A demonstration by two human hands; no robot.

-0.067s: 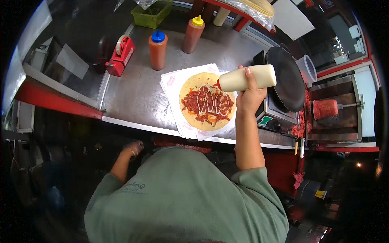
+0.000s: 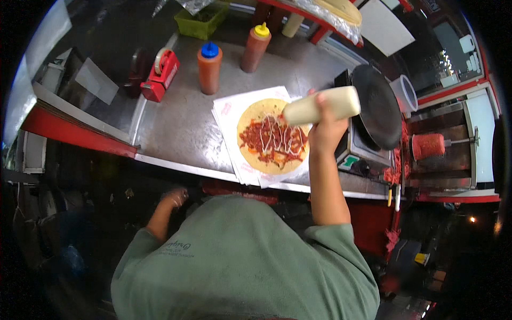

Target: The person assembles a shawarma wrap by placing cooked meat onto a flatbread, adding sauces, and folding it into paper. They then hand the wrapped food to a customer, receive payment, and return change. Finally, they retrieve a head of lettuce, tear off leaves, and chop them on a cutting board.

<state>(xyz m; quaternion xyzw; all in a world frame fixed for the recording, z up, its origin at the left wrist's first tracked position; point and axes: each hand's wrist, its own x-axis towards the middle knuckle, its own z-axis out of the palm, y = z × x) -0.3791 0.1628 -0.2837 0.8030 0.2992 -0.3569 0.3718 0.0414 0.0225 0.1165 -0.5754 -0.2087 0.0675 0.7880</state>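
My right hand (image 2: 326, 133) is wrapped round a squeeze bottle (image 2: 345, 102) of pale cream sauce. The bottle is tipped nearly flat, its nozzle end pointing left over a round flatbread (image 2: 282, 167). Shredded reddish meat (image 2: 253, 137) with some orange pieces covers the middle of the bread, and thin white sauce lines zigzag across it. Under the bread lie several stacked sheets of white paper (image 2: 226, 118). My left hand (image 2: 175, 197) hangs low in front of the counter edge, away from the food; it is small and dark, so its fingers are unclear.
A blue-capped bottle (image 2: 209, 72) and a yellow-capped bottle (image 2: 256, 49) of orange-red sauce stand behind the bread. Left of them sits a red tape dispenser (image 2: 161, 74). A green basket (image 2: 200, 26) is farther back. At right are a black pan (image 2: 376, 106) and a red meat spit (image 2: 428, 146).
My right hand and the squeeze bottle have shifted slightly left and are now blurred by motion. The bottle's nozzle end has dipped a little. My left hand stays where it was.
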